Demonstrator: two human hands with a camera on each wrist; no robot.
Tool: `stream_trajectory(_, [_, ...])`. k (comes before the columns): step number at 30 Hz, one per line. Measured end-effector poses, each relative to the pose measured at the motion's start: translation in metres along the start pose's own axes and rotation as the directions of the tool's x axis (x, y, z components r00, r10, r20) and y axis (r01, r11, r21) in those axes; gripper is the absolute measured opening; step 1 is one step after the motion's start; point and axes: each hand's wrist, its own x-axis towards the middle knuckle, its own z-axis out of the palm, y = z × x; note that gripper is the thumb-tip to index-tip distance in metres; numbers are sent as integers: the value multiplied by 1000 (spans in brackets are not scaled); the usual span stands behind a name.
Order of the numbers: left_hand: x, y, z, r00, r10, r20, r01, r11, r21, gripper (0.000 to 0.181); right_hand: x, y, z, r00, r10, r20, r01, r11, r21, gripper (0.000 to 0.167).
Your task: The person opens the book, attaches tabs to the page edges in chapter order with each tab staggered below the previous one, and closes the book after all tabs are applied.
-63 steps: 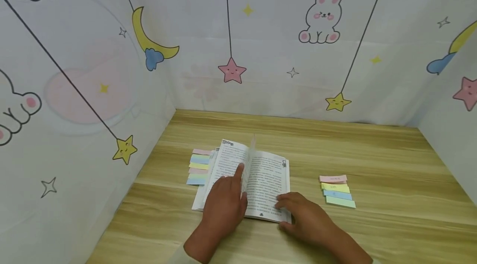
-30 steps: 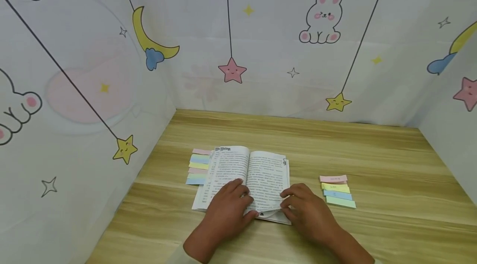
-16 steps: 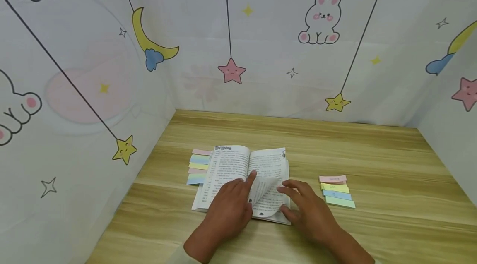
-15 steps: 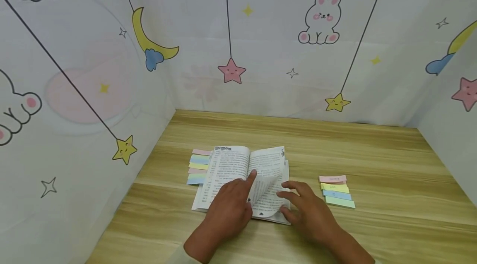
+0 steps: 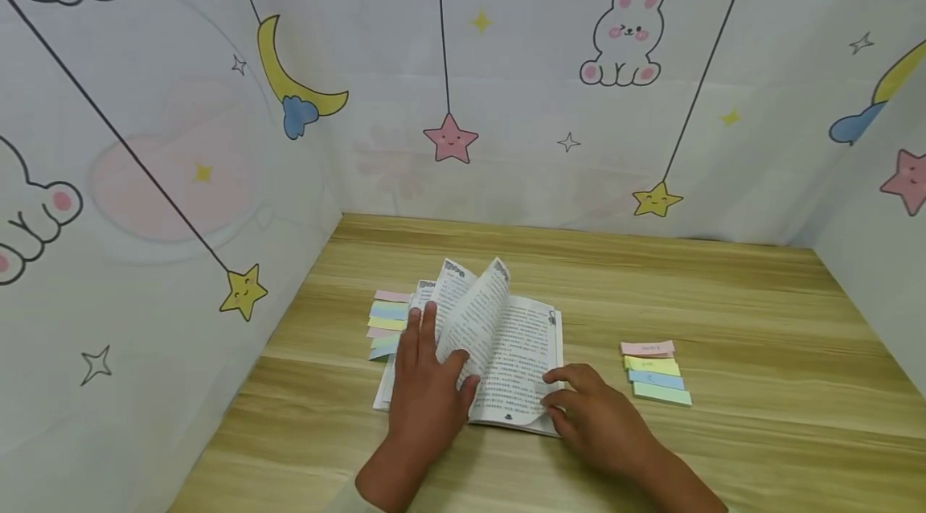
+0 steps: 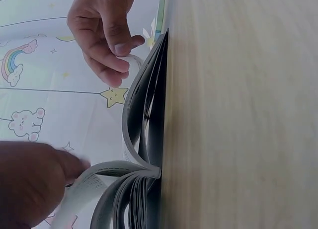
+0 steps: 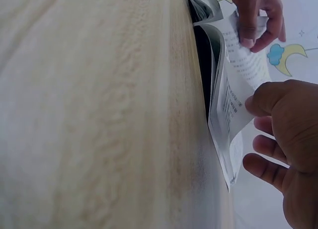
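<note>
An open book (image 5: 524, 352) with printed pages lies on the wooden table in the head view. My left hand (image 5: 427, 392) rests over its left side, two fingers stretched out and the thumb near the spine. A half-turned page (image 5: 481, 312) arches up beside those fingers. At the lower right corner of the book, my right hand (image 5: 596, 412) pinches a lifted page corner between thumb and fingers. The right wrist view shows that raised page (image 7: 236, 107) against a digit. Blurred in the left wrist view, the left hand (image 6: 30, 184) touches curved pages.
Coloured sticky tabs (image 5: 388, 324) stick out from the book's left edge. Further right on the table (image 5: 760, 320) lie pink, yellow, blue and green paper strips (image 5: 657, 372). A cartoon-printed curtain (image 5: 506, 95) surrounds the table at the back and sides.
The left hand has moved leftward from the spine while pages swung over to the left. The right hand has come back to the right page's lower corner, which is lifted.
</note>
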Motion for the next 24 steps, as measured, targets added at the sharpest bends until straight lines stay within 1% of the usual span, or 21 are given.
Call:
stream_trajectory(2, [-1, -1, 0, 999, -33, -36, 35, 999, 39, 33, 0, 1, 0, 1000, -6, 14, 6, 1000, 2, 18])
stream_trajectory(3, [-1, -2, -1, 998, -42, -42, 45, 997, 58, 35, -1, 1, 0, 1000, -8, 22, 8, 1000, 4, 19])
stream_trajectory(4, [-1, -2, -1, 998, -43, -38, 46, 996, 72, 37, -1, 1, 0, 1000, -10, 29, 10, 1000, 5, 19])
stream_trajectory(5, [0, -2, -1, 999, -31, -23, 33, 996, 86, 38, -1, 1, 0, 999, -12, 36, 11, 1000, 6, 19])
stream_trajectory(6, [0, -1, -2, 1000, 1, 6, -2, 996, 95, 39, -1, 1, -1, 999, -13, 40, 13, 1000, 6, 20])
stream_trajectory(7, [0, -1, -2, 998, 51, 45, -55, 995, 89, 41, -1, 1, -1, 999, -16, 43, 16, 1000, 8, 20])
stream_trajectory(8, [0, 0, -2, 989, 111, 96, -118, 990, 71, 40, -1, 0, -1, 999, -18, 44, 18, 1000, 11, 20])
stream_trajectory(9, [0, 1, -2, 973, 176, 148, -184, 982, 37, 39, -1, 0, -1, 999, -20, 44, 19, 1000, 13, 21])
stream_trajectory(10, [0, 2, -2, 950, 237, 206, -239, 971, -11, 38, 0, 0, -1, 999, -21, 42, 21, 1000, 15, 20])
stream_trajectory(11, [-1, 4, -1, 922, 291, 256, -285, 956, -63, 35, 0, 0, -2, 999, -21, 38, 20, 1000, 17, 20])
stream_trajectory(12, [-2, 5, 0, 895, 334, 297, -316, 943, -106, 34, 0, 0, -2, 999, -21, 35, 20, 1000, 19, 21])
stream_trajectory(13, [-4, 6, 1, 876, 356, 325, -328, 934, -140, 33, 0, 0, -2, 999, -22, 31, 21, 1000, 22, 21])
stream_trajectory(14, [-5, 7, 2, 867, 363, 342, -328, 932, -157, 33, 0, 0, -2, 999, -22, 28, 21, 999, 25, 21])
stream_trajectory(15, [-6, 7, 3, 866, 361, 346, -324, 932, -162, 36, 1, 0, -2, 999, -22, 22, 22, 999, 29, 22])
stream_trajectory(17, [-7, 8, 4, 874, 349, 339, -317, 937, -146, 42, 1, 0, -2, 1000, -25, 1, 25, 999, 34, 24])
stream_trajectory(19, [-6, 7, 5, 882, 339, 327, -316, 941, -124, 39, 2, 1, -2, 999, -34, -33, 35, 999, 39, 25])
stream_trajectory(21, [-5, 7, 5, 884, 336, 325, -317, 942, -110, 33, 4, 0, -3, 997, -35, -66, 39, 998, 53, 27])
stream_trajectory(24, [-4, 8, 5, 889, 340, 307, -325, 940, -101, 25, 5, 0, -5, 993, -40, -113, 47, 997, 66, 28])
